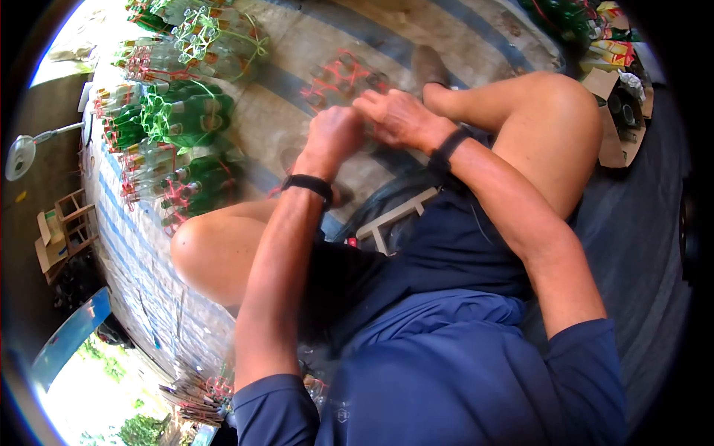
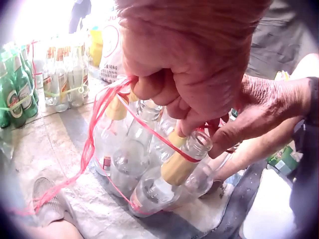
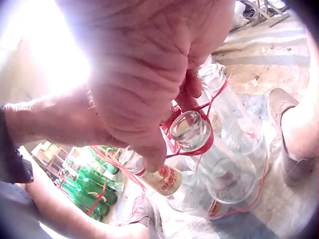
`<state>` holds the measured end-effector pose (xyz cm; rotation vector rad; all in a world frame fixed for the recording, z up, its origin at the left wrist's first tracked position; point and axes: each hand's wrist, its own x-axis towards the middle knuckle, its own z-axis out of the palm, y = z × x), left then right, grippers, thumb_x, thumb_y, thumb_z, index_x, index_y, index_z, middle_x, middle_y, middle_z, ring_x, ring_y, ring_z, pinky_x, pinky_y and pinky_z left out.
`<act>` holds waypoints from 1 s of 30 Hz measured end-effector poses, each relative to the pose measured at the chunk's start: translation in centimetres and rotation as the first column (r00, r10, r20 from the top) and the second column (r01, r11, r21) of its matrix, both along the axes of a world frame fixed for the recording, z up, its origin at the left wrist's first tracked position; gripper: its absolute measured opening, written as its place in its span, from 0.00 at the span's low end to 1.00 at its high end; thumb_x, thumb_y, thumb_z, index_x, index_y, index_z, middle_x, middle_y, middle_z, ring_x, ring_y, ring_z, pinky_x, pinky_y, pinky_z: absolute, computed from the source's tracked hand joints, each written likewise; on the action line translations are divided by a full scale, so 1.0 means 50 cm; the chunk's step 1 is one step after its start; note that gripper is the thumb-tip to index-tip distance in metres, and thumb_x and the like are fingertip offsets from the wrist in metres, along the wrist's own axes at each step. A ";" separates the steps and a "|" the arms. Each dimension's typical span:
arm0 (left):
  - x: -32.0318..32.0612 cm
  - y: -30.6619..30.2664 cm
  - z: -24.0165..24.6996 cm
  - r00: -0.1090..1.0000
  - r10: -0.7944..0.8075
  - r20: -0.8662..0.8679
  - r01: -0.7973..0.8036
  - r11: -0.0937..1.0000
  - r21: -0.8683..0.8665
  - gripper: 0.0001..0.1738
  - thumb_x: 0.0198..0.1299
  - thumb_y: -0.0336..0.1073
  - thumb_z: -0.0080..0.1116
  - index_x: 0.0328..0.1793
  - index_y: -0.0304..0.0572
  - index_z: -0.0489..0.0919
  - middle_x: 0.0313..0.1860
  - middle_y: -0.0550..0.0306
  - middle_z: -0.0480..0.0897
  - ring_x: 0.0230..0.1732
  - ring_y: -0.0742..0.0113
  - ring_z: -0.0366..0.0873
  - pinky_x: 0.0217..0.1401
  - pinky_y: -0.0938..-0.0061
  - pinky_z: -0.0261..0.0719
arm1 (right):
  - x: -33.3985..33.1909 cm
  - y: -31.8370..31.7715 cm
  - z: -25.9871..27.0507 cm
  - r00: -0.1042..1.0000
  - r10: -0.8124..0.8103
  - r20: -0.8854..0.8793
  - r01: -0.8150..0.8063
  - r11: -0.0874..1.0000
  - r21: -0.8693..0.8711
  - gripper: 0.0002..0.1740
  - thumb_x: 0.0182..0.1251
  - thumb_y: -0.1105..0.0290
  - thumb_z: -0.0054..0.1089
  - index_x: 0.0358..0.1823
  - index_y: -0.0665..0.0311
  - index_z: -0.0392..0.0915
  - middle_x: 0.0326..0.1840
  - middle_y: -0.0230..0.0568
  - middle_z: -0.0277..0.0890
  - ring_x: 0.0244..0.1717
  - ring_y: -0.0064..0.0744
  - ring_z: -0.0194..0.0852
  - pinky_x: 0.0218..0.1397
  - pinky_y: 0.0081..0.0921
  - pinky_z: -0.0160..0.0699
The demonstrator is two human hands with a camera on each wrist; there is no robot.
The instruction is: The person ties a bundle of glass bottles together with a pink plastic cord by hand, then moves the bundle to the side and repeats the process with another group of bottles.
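A bundle of clear glass bottles (image 2: 130, 162), some with gold neck labels, stands on the ground sheet, bound by red plastic string (image 2: 164, 142) looped round the necks. My left hand (image 1: 336, 137) is curled in a fist over the bundle and grips the string; a long loose tail of it hangs down from the fist in the left wrist view. My right hand (image 1: 401, 119) is beside it, fingers curled into the red string among the necks. In the right wrist view, the string circles a bare bottle mouth (image 3: 190, 130) by those fingers, whose tips are partly hidden.
Tied bundles of green bottles (image 1: 190, 115) and clear bottles (image 1: 223, 48) line the left side. An open cardboard box (image 1: 617, 141) is at the right. The bottles stand between the person's shoes (image 1: 429, 67). A pale frame (image 1: 398, 217) shows by the lap.
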<state>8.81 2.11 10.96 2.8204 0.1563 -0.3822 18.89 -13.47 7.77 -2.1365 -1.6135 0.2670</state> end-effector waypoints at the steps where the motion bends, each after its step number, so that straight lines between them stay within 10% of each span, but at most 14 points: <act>1: -0.003 0.001 -0.005 1.000 0.001 -0.002 -0.001 1.000 -0.003 0.07 0.57 0.36 0.64 0.34 0.41 0.88 0.34 0.42 0.89 0.39 0.41 0.89 0.44 0.50 0.88 | 0.000 0.001 -0.001 1.000 -0.002 0.004 0.002 1.000 0.000 0.24 0.55 0.71 0.70 0.53 0.58 0.72 0.48 0.44 0.76 0.41 0.57 0.81 0.44 0.47 0.82; 19: -0.060 -0.029 -0.031 0.913 0.381 0.144 -0.360 0.921 -0.151 0.09 0.58 0.38 0.62 0.39 0.49 0.90 0.35 0.40 0.88 0.41 0.35 0.86 0.46 0.47 0.84 | -0.006 -0.003 -0.005 0.998 0.012 0.063 -0.013 1.000 0.024 0.27 0.51 0.72 0.73 0.53 0.62 0.71 0.53 0.47 0.76 0.43 0.57 0.82 0.46 0.47 0.82; 30: -0.111 -0.052 -0.076 0.746 0.641 0.180 -0.486 0.709 -0.511 0.11 0.61 0.37 0.67 0.44 0.37 0.89 0.25 0.47 0.86 0.28 0.62 0.85 0.36 0.65 0.81 | -0.006 -0.002 0.009 0.998 0.010 0.068 -0.005 0.997 -0.073 0.26 0.57 0.60 0.75 0.52 0.61 0.74 0.55 0.48 0.78 0.44 0.58 0.88 0.48 0.50 0.88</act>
